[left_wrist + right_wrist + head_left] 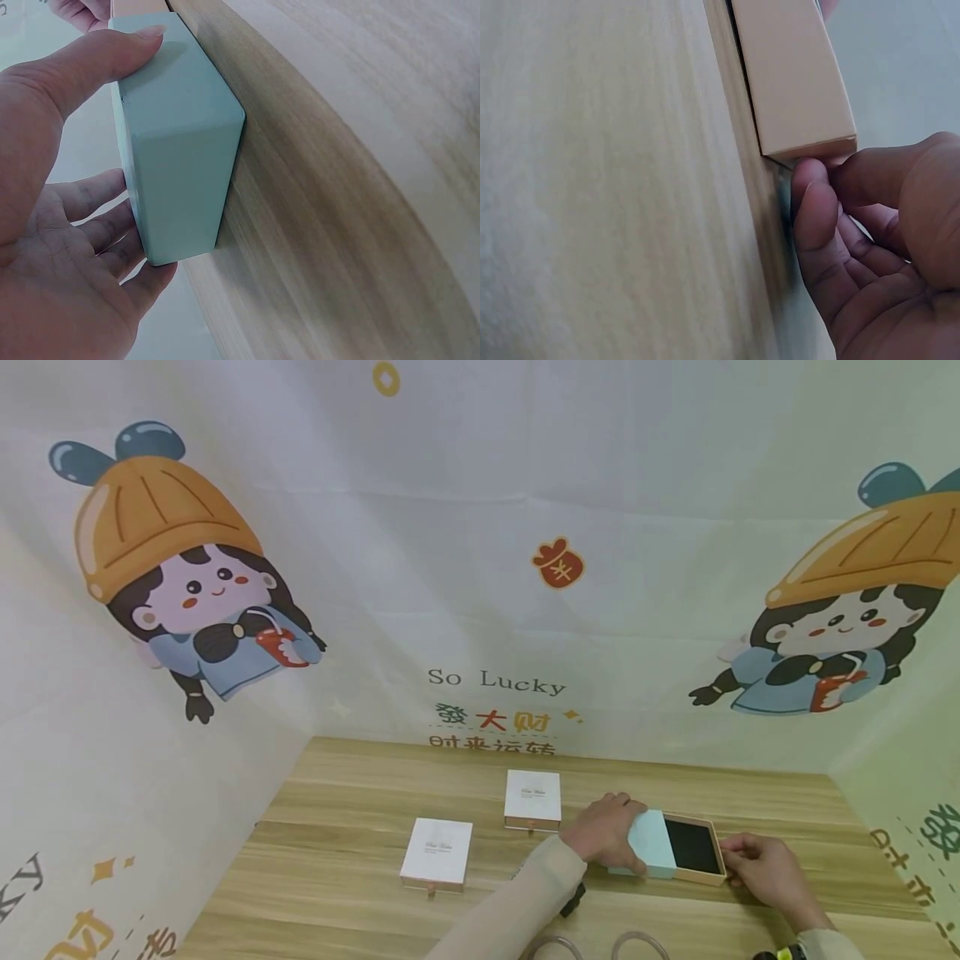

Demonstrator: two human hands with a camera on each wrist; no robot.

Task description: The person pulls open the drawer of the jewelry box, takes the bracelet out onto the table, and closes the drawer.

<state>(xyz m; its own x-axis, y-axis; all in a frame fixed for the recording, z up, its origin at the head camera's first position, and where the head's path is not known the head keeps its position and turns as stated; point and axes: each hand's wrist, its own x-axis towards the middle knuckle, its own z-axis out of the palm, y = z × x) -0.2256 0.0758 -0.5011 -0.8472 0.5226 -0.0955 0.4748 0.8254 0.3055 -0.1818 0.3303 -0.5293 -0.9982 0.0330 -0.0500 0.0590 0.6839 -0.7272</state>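
Note:
A light blue box sleeve (660, 843) lies on the right of the table, with a tan drawer (701, 877) pulled partway out of its right end. Black lining (692, 847) shows inside the drawer. My left hand (606, 832) grips the sleeve from its left end; in the left wrist view, the thumb lies on one side of the sleeve (184, 180) and the fingers on the opposite side. My right hand (768, 870) pinches at the drawer's outer end, as the right wrist view shows beside the drawer (795, 82). What exactly those fingertips hold is hidden.
Two white boxes with printed lids stand left of my hands, a nearer white box (437, 850) and a farther white box (532, 795). Partly under my left forearm is a small black object (573, 902). Printed cloth (637, 677) walls off the wooden table (337, 835).

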